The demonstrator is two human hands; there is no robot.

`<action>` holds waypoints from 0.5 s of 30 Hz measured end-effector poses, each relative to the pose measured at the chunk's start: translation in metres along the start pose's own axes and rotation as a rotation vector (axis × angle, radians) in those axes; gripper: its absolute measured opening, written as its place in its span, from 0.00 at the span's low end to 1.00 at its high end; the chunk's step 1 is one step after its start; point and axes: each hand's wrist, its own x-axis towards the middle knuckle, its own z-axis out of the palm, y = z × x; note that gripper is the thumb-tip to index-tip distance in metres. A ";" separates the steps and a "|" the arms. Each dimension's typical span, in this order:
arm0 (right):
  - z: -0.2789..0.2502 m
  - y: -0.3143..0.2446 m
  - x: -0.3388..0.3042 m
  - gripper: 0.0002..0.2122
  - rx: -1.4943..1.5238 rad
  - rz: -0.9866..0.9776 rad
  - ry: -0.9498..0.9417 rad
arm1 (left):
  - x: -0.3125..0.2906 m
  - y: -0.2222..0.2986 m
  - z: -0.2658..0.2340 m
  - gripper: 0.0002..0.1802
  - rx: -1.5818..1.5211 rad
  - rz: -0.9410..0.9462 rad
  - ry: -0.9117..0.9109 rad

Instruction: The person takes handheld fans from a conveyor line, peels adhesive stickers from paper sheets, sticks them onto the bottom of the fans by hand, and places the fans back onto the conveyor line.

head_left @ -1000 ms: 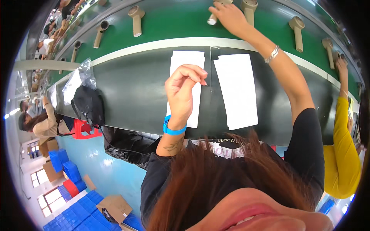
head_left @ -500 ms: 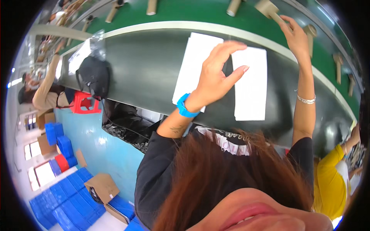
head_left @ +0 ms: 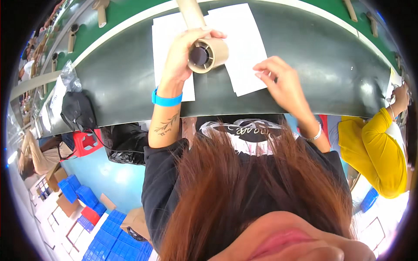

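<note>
My left hand is closed round a beige hair dryer, near where its handle meets the round head. One end of the head faces me, showing a dark centre with thin spokes around it. The handle points away, toward the far side of the table. Below lie two white paper stacks, the left one partly hidden by my hand and the right one slightly turned. My right hand is at the right stack's edge, its fingers half bent and somewhat apart. No object shows in it; contact with the paper is unclear.
Beyond the dark tabletop runs a green conveyor belt with several more hair dryers, one at the far left. A black bag sits at the table's left end. A person in yellow works at the right.
A hair dryer is now in my left hand over the paper. My right hand has come back from the belt to the right stack's edge. The view has shifted, and the right stack lies more turned.
</note>
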 end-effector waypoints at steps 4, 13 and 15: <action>0.039 -0.003 -0.006 0.08 -0.041 -0.024 0.107 | 0.006 -0.029 0.003 0.18 -0.157 -0.121 0.003; 0.047 0.006 0.007 0.06 -0.074 -0.048 0.025 | 0.017 -0.044 -0.001 0.14 -0.266 -0.225 0.062; 0.050 -0.001 0.006 0.05 -0.112 0.019 0.136 | 0.017 -0.040 0.003 0.14 -0.260 -0.241 0.061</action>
